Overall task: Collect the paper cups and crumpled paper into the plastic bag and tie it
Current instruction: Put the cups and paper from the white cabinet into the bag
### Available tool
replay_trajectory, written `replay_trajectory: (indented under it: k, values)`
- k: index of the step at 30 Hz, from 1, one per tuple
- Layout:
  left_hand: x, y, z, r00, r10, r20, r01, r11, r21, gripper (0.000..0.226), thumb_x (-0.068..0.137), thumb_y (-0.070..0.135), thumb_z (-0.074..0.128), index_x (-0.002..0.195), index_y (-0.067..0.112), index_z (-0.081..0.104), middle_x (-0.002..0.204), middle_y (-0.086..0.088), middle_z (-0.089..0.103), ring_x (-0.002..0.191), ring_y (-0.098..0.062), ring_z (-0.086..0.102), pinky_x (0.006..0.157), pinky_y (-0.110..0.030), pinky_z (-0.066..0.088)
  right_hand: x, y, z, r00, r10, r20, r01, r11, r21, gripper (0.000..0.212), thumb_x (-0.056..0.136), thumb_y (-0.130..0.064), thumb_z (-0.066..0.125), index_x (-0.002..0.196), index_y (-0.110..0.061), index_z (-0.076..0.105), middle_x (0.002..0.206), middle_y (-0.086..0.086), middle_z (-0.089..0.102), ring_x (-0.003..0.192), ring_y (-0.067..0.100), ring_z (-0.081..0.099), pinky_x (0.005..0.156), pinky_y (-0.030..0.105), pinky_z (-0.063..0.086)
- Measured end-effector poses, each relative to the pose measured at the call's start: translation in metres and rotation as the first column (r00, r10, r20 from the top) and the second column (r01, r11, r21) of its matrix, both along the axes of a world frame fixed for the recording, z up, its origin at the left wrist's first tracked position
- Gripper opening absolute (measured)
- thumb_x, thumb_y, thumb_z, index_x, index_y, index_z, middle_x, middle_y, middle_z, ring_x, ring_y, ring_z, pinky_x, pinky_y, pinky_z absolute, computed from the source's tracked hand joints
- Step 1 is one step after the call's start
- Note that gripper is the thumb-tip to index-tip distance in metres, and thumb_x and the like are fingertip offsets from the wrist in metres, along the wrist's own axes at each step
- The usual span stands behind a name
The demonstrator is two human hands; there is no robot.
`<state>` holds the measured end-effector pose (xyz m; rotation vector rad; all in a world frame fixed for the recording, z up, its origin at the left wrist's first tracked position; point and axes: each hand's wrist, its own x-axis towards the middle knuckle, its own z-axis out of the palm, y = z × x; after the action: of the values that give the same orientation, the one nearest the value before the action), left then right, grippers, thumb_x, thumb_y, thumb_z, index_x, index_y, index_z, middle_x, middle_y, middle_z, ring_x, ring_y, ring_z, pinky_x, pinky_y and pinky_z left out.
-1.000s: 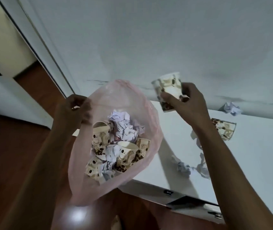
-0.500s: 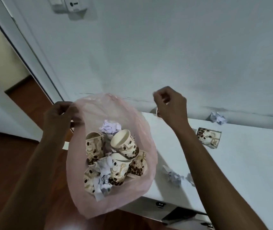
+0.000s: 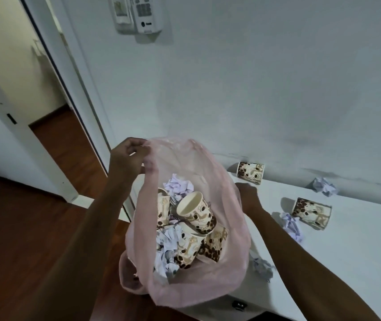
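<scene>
A pink see-through plastic bag (image 3: 217, 283) hangs open off the white table's left end. Several coffee-bean paper cups (image 3: 196, 214) and crumpled paper (image 3: 179, 187) lie inside it. My left hand (image 3: 128, 157) pinches the bag's left rim and holds it up. My right hand (image 3: 247, 195) rests low against the bag's right side, its fingers hidden behind the plastic. On the table lie one cup (image 3: 251, 173) by the wall and another cup (image 3: 311, 213) further right, both on their sides. Paper balls sit by the wall (image 3: 323, 186), beside my right forearm (image 3: 292, 225), and near the bag (image 3: 263, 268).
The white table (image 3: 351, 262) stands against a white wall. A wall handset (image 3: 138, 15) hangs above. To the left are a door frame (image 3: 73, 93) and dark wood floor (image 3: 23, 228). A black latch (image 3: 239, 305) sits on the table's front edge.
The cup from my right hand now lies in the bag. My right hand dropped from above the bag to its right side. The view tilted up and a second table cup appeared.
</scene>
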<state>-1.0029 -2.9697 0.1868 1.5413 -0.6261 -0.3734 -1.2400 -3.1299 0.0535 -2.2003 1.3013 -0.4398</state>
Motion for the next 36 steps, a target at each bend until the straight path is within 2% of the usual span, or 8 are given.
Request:
replay_trajectory:
  k: [4, 7, 14, 19, 22, 26, 31, 36]
  values:
    - [0.002, -0.012, 0.001, 0.995, -0.085, -0.055, 0.084, 0.996, -0.014, 0.009, 0.090, 0.007, 0.064, 0.095, 0.012, 0.069, 0.092, -0.011, 0.070, 0.078, -0.018, 0.068, 0.055, -0.025, 0.055, -0.012, -0.005, 0.073, 0.871, -0.256, 0.420, 0.273, 0.962, 0.022, 0.011, 0.074, -0.013, 0.074, 0.066, -0.021, 0.071, 0.058, -0.010, 0.069, 0.063, 0.002, 0.067, 0.057, 0.009, 0.040]
    - [-0.010, -0.028, 0.002, 0.988, -0.122, -0.089, 0.122, 0.992, -0.005, 0.010, 0.089, 0.005, 0.063, 0.095, 0.011, 0.068, 0.091, -0.012, 0.069, 0.077, -0.017, 0.066, 0.055, -0.025, 0.055, -0.014, 0.022, 0.138, 0.795, -0.142, 0.590, 0.234, 0.969, -0.083, 0.009, 0.074, -0.013, 0.077, 0.071, -0.020, 0.073, 0.065, -0.012, 0.071, 0.060, -0.003, 0.063, 0.060, 0.009, 0.045]
    - [-0.016, -0.064, -0.001, 0.973, -0.171, -0.157, 0.166, 0.985, -0.042, 0.014, 0.085, 0.003, 0.064, 0.099, 0.007, 0.068, 0.090, -0.010, 0.070, 0.082, -0.022, 0.066, 0.060, -0.029, 0.054, 0.042, 0.065, 0.138, 0.930, 0.201, 0.308, -0.155, 0.974, -0.167, 0.009, 0.084, -0.008, 0.068, 0.086, -0.011, 0.077, 0.086, 0.000, 0.075, 0.075, 0.012, 0.070, 0.079, 0.028, 0.057]
    - [-0.014, -0.076, -0.001, 0.966, -0.163, -0.200, 0.148, 0.985, -0.085, 0.016, 0.085, 0.002, 0.063, 0.096, 0.011, 0.067, 0.088, -0.007, 0.068, 0.082, -0.021, 0.065, 0.061, -0.028, 0.055, 0.002, 0.049, 0.147, 0.858, 0.081, 0.507, 0.008, 0.985, -0.170, 0.007, 0.085, -0.010, 0.069, 0.086, -0.013, 0.076, 0.076, -0.007, 0.073, 0.064, -0.002, 0.065, 0.066, 0.008, 0.051]
    - [-0.011, -0.082, -0.001, 0.972, -0.150, -0.179, 0.138, 0.987, -0.080, 0.016, 0.086, 0.003, 0.062, 0.098, 0.012, 0.067, 0.088, -0.004, 0.067, 0.080, -0.017, 0.064, 0.061, -0.027, 0.055, -0.023, 0.019, 0.136, 0.804, -0.101, 0.587, 0.265, 0.943, -0.200, 0.007, 0.084, -0.015, 0.068, 0.078, -0.015, 0.071, 0.070, -0.007, 0.071, 0.064, 0.004, 0.066, 0.063, 0.011, 0.046]
    - [-0.006, -0.093, 0.002, 0.981, -0.142, -0.134, 0.131, 0.987, -0.089, 0.016, 0.087, 0.002, 0.059, 0.090, 0.015, 0.066, 0.085, -0.003, 0.066, 0.073, -0.013, 0.062, 0.062, -0.027, 0.053, -0.036, -0.053, 0.055, 0.890, -0.349, 0.293, 0.380, 0.923, -0.054, 0.020, 0.081, -0.021, 0.069, 0.101, -0.016, 0.068, 0.096, 0.003, 0.072, 0.093, 0.019, 0.068, 0.081, 0.022, 0.043]
    - [0.005, -0.108, 0.010, 0.990, -0.094, -0.102, 0.087, 0.994, -0.070, 0.018, 0.086, 0.003, 0.060, 0.085, 0.019, 0.068, 0.090, -0.008, 0.069, 0.079, -0.019, 0.065, 0.070, -0.040, 0.057, -0.029, -0.106, -0.026, 0.963, -0.210, -0.168, 0.203, 0.978, -0.054, 0.077, 0.069, -0.029, 0.073, 0.140, -0.026, 0.045, 0.149, 0.007, 0.042, 0.130, 0.032, 0.047, 0.100, 0.039, 0.041]
    - [0.014, -0.099, -0.003, 0.998, -0.067, 0.018, 0.066, 0.997, 0.037, 0.012, 0.087, 0.011, 0.064, 0.094, 0.018, 0.070, 0.092, -0.005, 0.070, 0.084, -0.018, 0.066, 0.076, -0.046, 0.060, -0.016, -0.115, -0.031, 0.945, -0.199, -0.258, 0.158, 0.973, -0.171, 0.070, 0.074, -0.021, 0.074, 0.139, -0.024, 0.045, 0.144, 0.003, 0.040, 0.118, 0.037, 0.047, 0.093, 0.043, 0.046]
